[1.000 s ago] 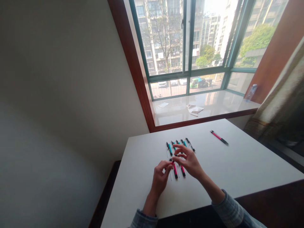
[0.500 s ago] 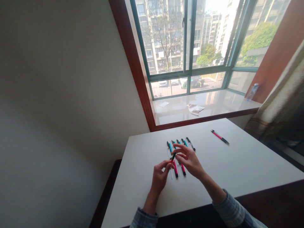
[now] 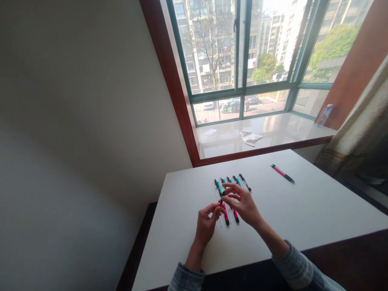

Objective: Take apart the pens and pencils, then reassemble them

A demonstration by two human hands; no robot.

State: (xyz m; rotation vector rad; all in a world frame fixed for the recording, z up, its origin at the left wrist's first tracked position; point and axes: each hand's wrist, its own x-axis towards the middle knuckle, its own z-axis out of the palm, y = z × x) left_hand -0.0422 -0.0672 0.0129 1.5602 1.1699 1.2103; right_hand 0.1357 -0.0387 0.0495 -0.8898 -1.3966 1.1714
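My left hand (image 3: 206, 223) pinches a short pink and black pen part (image 3: 222, 195) between thumb and fingertips, above the table. My right hand (image 3: 243, 205) has its thumb and fingertips at the black upper end of that part, its other fingers loosely bent. Beneath the hands lie pink pen barrels (image 3: 226, 216) with black ends and thin pale refills beside them. Behind them is a row of turquoise and black pen parts (image 3: 218, 187), partly covered by my right hand.
A pink and black pen (image 3: 282, 173) lies apart at the right on the white table (image 3: 169, 226). On the windowsill are a crumpled white cloth (image 3: 251, 138), a flat white paper (image 3: 209, 132) and a clear bottle (image 3: 325, 116). A curtain (image 3: 348, 137) hangs at the right.
My right thumb and fingertips have closed in on the black end of the pen part, which now shows less. The pens on the table lie as before.
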